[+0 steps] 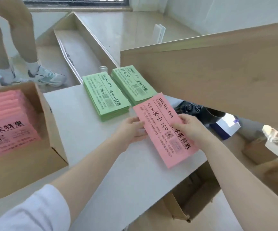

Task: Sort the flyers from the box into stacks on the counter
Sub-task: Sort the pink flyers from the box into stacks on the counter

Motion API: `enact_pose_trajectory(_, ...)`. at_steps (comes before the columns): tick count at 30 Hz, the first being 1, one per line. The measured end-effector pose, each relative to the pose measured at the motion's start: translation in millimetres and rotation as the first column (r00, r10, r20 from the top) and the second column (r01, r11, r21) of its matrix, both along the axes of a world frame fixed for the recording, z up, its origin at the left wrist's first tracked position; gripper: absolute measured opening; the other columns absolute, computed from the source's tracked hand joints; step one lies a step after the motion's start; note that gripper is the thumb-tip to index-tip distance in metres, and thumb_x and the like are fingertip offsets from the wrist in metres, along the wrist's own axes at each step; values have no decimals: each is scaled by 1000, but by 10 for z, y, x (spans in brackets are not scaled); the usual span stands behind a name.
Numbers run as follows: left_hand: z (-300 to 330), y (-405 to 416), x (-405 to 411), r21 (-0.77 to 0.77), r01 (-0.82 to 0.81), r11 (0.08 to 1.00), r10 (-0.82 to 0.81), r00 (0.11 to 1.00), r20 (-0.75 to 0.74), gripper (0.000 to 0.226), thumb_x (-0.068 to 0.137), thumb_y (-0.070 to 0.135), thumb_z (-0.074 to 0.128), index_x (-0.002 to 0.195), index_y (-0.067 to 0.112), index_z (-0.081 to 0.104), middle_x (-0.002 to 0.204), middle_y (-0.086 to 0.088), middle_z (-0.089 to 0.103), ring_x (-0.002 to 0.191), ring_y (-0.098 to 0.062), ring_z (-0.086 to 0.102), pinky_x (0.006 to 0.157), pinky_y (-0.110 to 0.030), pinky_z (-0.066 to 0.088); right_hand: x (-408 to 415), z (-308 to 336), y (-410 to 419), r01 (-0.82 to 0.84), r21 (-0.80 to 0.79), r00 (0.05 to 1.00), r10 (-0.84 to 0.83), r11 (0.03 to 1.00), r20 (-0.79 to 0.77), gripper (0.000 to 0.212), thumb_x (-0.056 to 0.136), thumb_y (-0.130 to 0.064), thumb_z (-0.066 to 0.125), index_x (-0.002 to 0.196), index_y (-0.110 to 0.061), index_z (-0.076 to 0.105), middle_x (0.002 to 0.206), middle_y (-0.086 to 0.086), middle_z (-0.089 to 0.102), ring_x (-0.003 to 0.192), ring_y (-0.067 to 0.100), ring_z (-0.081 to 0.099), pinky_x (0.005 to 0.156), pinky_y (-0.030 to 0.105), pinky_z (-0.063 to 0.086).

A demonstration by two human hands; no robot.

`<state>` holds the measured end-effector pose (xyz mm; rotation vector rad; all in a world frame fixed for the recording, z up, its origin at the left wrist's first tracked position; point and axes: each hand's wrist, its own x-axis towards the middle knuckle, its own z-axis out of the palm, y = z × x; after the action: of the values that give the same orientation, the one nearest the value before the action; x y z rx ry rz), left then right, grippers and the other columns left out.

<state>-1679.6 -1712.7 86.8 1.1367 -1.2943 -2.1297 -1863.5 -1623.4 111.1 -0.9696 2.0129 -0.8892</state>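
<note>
Under both hands spreads the pale grey desk [91,147], the widest surface in view, running from the near edge up to the two green stacks. Left of the left hand, a brown cardboard box [40,155] sits on the desk with pink flyers [6,117] packed inside it, their printed faces up. Beyond and right of the right hand, a tan board [218,77] slants across the upper right and overhangs the desk's far side. Just beyond both hands lie two stacks of green flyers side by side: the nearer-left stack [105,96] and the farther-right stack [132,84], their long edges close together, both flat on the desk. Between the hands is a pink flyer [164,129], printed side up and angled, its far corner overlapping the near corner of the right green stack; whether it rests on the desk or is lifted slightly cannot be told. The left hand [131,130] grips the flyer's left long edge, fingers curled against it. The right hand [187,129] pinches the right long edge, thumb on top of the print. Far off to the upper left of the left hand, another person's legs and sneakers [48,75] stand on the floor
</note>
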Motion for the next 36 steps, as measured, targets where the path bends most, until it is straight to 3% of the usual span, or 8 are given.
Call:
enact_pose_trajectory(7,-95,-89,-339,-112,84,990,-63,982,178,25,93,7,46,112,16,58,90,-3,67,70,-12,63,67,-19,54,-217,-168,-240,54,146,920,7,988,-391,23,80,-24,64,99,-10,65,96,6,67,88,22,61,78,37,49)
enact_pose_trajectory(13,-122,-80,-342,-260,115,959,-37,958,284,24,91,9,47,111,16,57,99,-1,65,82,-12,59,81,-30,51,-348,-366,-268,-10,178,870,96,984,-484,34,80,-33,64,108,-14,66,105,6,62,100,22,56,74,28,38)
enact_pose_trajectory(16,-105,43,-390,-231,65,971,-32,989,143,31,93,4,44,117,23,47,104,15,60,91,7,54,70,-5,43,-423,-402,-284,-10,169,843,99,986,-529,48,81,-36,63,122,-12,58,117,4,55,114,22,47,91,34,38)
enact_pose_trajectory(21,-135,347,-619,-95,-152,984,146,987,-67,56,99,15,37,145,32,10,139,19,39,116,4,44,93,-14,33,-439,-310,-349,-119,105,978,135,987,-161,28,89,-26,48,115,-24,59,109,-8,66,97,9,61,91,35,47)
enact_pose_trajectory(25,-117,431,-878,-29,-335,942,332,940,-83,66,101,29,31,141,40,-20,132,21,32,116,0,36,98,-21,28,-434,-267,-337,-75,14,990,73,997,122,24,91,-16,46,93,-31,65,95,-12,71,85,9,68,79,31,53)
enact_pose_trajectory(28,-140,478,-1020,21,-428,904,426,894,-140,65,101,31,30,141,40,-19,131,16,39,120,-8,43,105,-31,32,-531,-312,-377,-52,21,959,44,998,279,42,93,-1,39,127,-21,52,122,-9,61,103,10,62,84,28,50)
enact_pose_trajectory(32,-224,497,-1052,37,-480,877,476,853,-213,58,101,24,31,147,34,-2,144,7,37,126,-15,46,106,-37,36,-636,-370,-368,-143,44,943,123,989,309,50,92,-1,40,140,-15,37,137,-3,51,106,10,60,81,29,49)
enact_pose_trajectory(36,-180,540,-885,-61,-460,886,450,884,-129,51,100,20,36,147,26,16,149,11,28,129,-3,34,101,-21,28,-589,-235,-316,-203,-32,978,202,979,-46,48,94,-16,47,140,-20,35,141,-6,44,117,8,50,93,25,37)
